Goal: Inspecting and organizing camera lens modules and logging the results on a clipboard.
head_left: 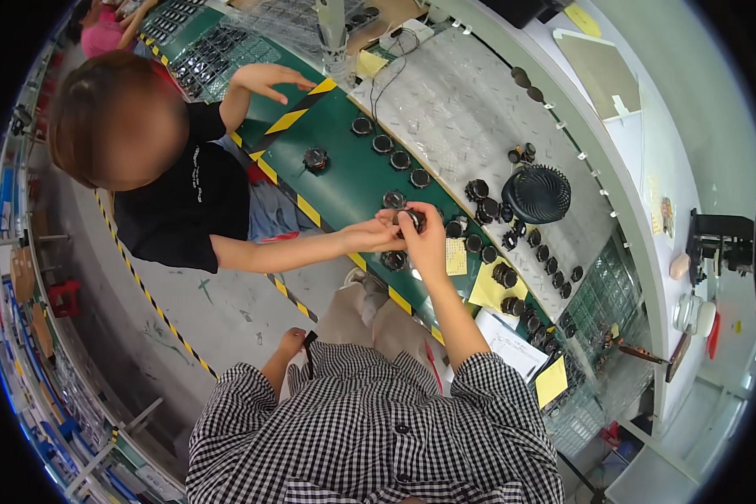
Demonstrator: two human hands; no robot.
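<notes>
My right hand (427,239) is stretched over the green bench, its fingers closed round a dark wristwatch (412,221) with a round face. Below and beside that watch lies a co-worker's hand (368,235), touching or nearly touching my fingers. Close by on the bench, one black watch (393,199) sits just beyond the hands and another watch (393,259) just nearer. At my waist my left hand (292,341) is curled, with a black strap-like strip (310,354) against it; the grip itself is too small to make out.
A row of watches (401,160) runs along the green bench (336,126). On the right are a black round fan (538,193), yellow notes (551,382), a paper sheet (510,344) and several more watches. The co-worker (181,185) stands at the left, beside striped tape (287,122).
</notes>
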